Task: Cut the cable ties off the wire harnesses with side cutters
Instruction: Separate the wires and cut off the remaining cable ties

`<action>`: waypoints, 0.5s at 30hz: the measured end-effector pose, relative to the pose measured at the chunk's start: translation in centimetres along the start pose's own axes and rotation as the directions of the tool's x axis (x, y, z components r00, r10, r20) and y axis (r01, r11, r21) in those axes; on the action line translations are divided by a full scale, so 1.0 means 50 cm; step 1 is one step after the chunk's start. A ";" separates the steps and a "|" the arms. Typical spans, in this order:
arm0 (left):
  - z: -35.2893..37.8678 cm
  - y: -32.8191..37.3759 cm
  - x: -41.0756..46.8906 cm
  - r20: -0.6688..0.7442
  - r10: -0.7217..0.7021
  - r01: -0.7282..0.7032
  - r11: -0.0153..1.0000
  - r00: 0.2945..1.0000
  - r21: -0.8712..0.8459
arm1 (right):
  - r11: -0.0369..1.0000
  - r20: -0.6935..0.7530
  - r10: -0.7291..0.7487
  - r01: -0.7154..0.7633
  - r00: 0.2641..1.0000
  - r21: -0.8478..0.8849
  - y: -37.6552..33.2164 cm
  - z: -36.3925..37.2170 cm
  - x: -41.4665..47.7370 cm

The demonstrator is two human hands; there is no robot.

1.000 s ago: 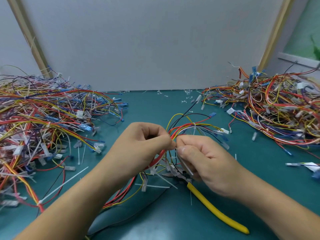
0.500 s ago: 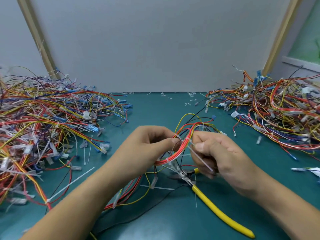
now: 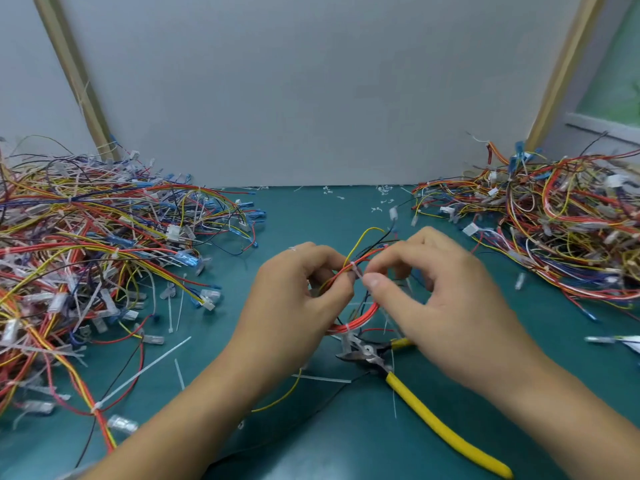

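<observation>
We hold one wire harness (image 3: 367, 316) just above the green desk (image 3: 304, 216), between the two hands at the middle of the view. Our left hand (image 3: 298, 299) is curled, its thumb and fingertips pinching the red and yellow wires close to the white cable tie (image 3: 357, 271) that binds them. Our right hand (image 3: 446, 306) meets it from the other side, thumb and forefinger closed on that same tie; the other fingers are bent and slightly blurred. The harness loops down below the hands, its red strands touching the desk. The side cutters (image 3: 419, 403) lie flat on the desk just beneath the right hand, held by neither hand, with the metal head toward the left hand and one yellow handle running toward the lower right. A big heap of harnesses (image 3: 86, 244) lies at the left, another heap (image 3: 561, 230) at the right. A loose white tie (image 3: 145, 372) lies on the desk near the left forearm.
</observation>
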State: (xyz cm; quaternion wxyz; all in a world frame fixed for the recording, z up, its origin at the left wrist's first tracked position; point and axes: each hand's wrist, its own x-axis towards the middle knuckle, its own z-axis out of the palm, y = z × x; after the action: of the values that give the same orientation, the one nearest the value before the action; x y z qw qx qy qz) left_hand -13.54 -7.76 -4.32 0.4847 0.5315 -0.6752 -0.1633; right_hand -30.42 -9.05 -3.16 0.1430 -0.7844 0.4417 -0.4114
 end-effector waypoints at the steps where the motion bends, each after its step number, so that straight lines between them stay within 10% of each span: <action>1: 0.001 0.001 -0.001 0.019 -0.031 0.031 0.999 0.999 -0.040 | 0.999 0.022 0.031 -0.031 0.999 -0.013 0.001 0.001 0.000; 15: 0.014 0.002 -0.002 0.121 -0.145 0.179 0.915 0.982 -0.361 | 0.995 0.113 0.038 -0.048 0.993 0.083 -0.006 0.009 0.000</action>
State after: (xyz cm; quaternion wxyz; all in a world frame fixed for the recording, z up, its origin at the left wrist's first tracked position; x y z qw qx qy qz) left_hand -14.17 -7.82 -4.62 0.5295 0.4765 -0.6074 -0.3515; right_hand -29.90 -8.95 -3.25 0.2096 -0.7896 0.4318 -0.3822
